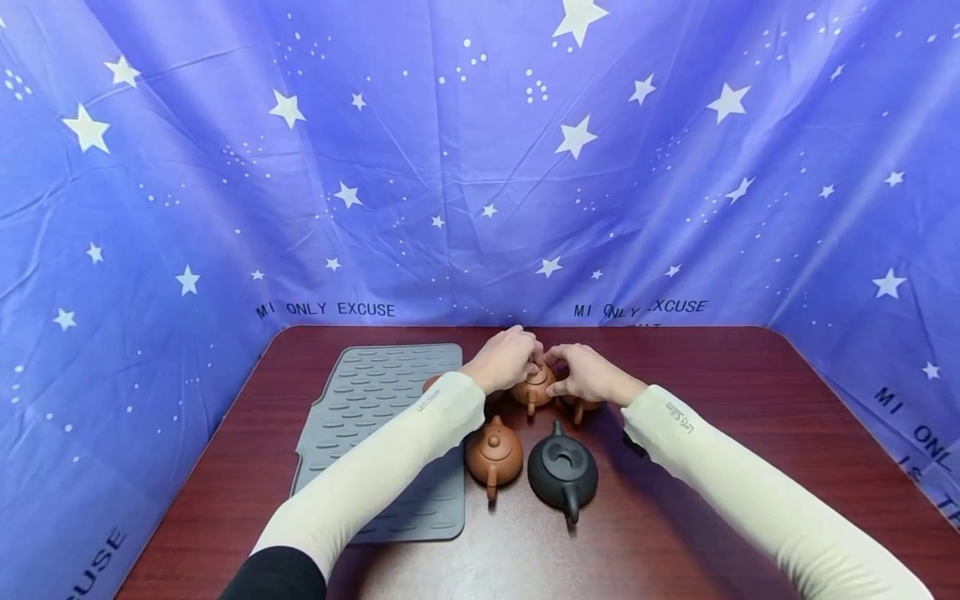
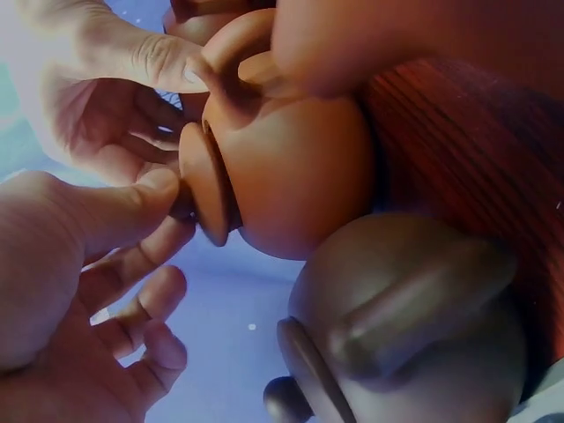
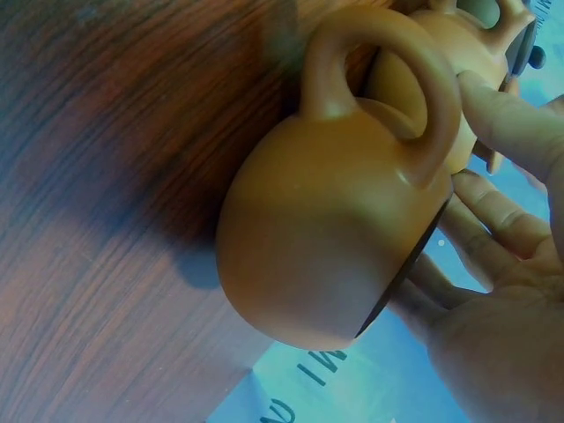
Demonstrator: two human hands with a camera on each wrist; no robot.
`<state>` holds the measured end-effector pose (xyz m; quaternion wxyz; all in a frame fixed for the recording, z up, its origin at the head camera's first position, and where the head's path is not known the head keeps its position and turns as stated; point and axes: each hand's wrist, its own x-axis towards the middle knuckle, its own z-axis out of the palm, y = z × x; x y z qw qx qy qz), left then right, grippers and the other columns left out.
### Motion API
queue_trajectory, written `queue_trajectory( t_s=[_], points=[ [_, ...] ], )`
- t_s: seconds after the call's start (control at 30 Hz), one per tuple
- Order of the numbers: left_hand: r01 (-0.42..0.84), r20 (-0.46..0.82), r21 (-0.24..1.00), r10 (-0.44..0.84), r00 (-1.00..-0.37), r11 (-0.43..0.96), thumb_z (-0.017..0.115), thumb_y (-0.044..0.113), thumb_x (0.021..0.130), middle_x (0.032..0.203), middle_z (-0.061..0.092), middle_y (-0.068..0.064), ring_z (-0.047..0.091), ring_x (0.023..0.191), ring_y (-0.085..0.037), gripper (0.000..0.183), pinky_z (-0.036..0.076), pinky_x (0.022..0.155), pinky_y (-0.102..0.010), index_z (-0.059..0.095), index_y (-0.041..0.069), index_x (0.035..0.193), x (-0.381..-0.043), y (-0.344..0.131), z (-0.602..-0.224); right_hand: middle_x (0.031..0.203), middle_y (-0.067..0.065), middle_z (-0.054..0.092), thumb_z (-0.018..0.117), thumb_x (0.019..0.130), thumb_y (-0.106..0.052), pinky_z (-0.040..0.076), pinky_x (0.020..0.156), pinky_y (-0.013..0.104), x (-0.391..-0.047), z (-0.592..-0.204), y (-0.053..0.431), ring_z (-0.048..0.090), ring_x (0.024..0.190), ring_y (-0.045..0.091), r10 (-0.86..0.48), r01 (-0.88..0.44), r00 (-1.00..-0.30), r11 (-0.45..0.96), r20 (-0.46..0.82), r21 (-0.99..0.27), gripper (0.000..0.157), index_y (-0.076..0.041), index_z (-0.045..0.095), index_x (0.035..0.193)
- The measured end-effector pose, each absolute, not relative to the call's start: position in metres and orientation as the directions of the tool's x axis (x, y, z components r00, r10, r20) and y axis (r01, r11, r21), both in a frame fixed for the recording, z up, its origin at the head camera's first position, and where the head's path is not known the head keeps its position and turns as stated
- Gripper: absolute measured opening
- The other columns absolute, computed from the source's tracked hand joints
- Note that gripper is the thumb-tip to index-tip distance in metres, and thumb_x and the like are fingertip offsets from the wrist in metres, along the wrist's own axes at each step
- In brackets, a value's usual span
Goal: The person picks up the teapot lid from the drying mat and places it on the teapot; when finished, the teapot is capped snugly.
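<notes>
An orange-brown clay teapot point(image 1: 534, 390) stands near the back of the table. My left hand point(image 1: 508, 358) pinches the knob of its lid point(image 2: 204, 185), which sits slightly tilted at the mouth in the left wrist view. From the other side my right hand point(image 1: 588, 373) curves about the same teapot, its thumb point(image 2: 163, 60) at the handle. Part of the right fingers is hidden. Under the right hand another brown teapot point(image 3: 308, 220) fills the right wrist view, its handle upward. A dark teapot point(image 2: 405, 317) stands beside the pinched lid's pot in the left wrist view.
Closer to me stand a smaller brown teapot point(image 1: 493, 454) and a black teapot point(image 1: 562, 471). A grey ridged drying mat point(image 1: 397, 367) lies to the left, partly under my left sleeve. A blue star-patterned curtain point(image 1: 480, 167) hangs behind the dark red table point(image 1: 697, 375).
</notes>
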<state>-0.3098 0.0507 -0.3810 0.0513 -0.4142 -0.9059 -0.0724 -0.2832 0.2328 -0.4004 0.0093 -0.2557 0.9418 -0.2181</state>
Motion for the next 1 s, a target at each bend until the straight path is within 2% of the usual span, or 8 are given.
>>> queue_trajectory(
  t_s=[0.23,0.4,0.53,0.63,0.83,1.0],
  points=[
    [0.746,0.119,0.099,0.737,-0.666,0.658,0.068,0.016,0.087,0.095,0.064,0.007,0.052,0.092,-0.014,0.011,0.045,0.081,-0.025,0.073,0.018,0.097,-0.311,0.051,-0.385,0.108,0.013,0.064,0.081,0.075,-0.017,0.046,0.086,0.042,-0.283,-0.401,0.231,0.059,0.102,0.033,-0.465,-0.448,-0.883,0.789,0.068,-0.421,0.048,0.0,0.061,0.115],
    [0.764,0.174,0.136,0.745,-0.645,0.63,0.068,0.016,0.088,0.099,0.062,0.004,0.052,0.094,-0.015,0.016,0.044,0.082,-0.026,0.071,0.017,0.104,-0.311,0.037,-0.382,0.108,0.014,0.065,0.08,0.076,-0.014,0.048,0.084,0.041,-0.282,-0.398,0.234,0.061,0.1,0.031,-0.464,-0.444,-0.883,0.779,0.068,-0.443,0.046,0.002,0.061,0.115],
    [0.767,0.239,0.172,0.729,-0.641,0.618,0.067,0.016,0.088,0.099,0.061,0.001,0.053,0.093,-0.016,0.018,0.043,0.083,-0.029,0.069,0.013,0.106,-0.311,0.008,-0.372,0.111,0.014,0.064,0.078,0.077,-0.014,0.047,0.086,0.044,-0.278,-0.388,0.244,0.06,0.103,0.032,-0.445,-0.437,-0.891,0.781,0.093,-0.446,0.045,0.002,0.062,0.115],
    [0.747,0.258,0.194,0.701,-0.665,0.636,0.069,0.016,0.087,0.098,0.061,-0.001,0.053,0.093,-0.018,0.02,0.043,0.085,-0.031,0.069,0.011,0.106,-0.311,-0.025,-0.368,0.114,0.014,0.063,0.077,0.079,-0.017,0.045,0.087,0.047,-0.275,-0.381,0.256,0.057,0.106,0.033,-0.419,-0.426,-0.9,0.794,0.118,-0.433,0.045,0.0,0.062,0.117],
    [0.683,0.202,0.252,0.653,-0.73,0.686,0.07,0.016,0.086,0.103,0.061,-0.002,0.053,0.099,-0.02,0.019,0.043,0.086,-0.035,0.068,0.013,0.105,-0.306,-0.082,-0.377,0.119,0.015,0.06,0.077,0.08,-0.019,0.041,0.091,0.051,-0.266,-0.375,0.284,0.052,0.113,0.036,-0.36,-0.372,-0.926,0.812,0.115,-0.451,0.047,-0.002,0.06,0.121],
    [0.663,0.15,0.282,0.65,-0.745,0.694,0.07,0.014,0.086,0.106,0.061,-0.004,0.052,0.104,-0.022,0.021,0.044,0.088,-0.038,0.068,0.01,0.106,-0.301,-0.105,-0.39,0.119,0.016,0.06,0.077,0.079,-0.019,0.04,0.092,0.053,-0.26,-0.384,0.298,0.051,0.114,0.037,-0.37,-0.392,-0.918,0.8,0.14,-0.454,0.049,-0.002,0.059,0.121]
  ],
)
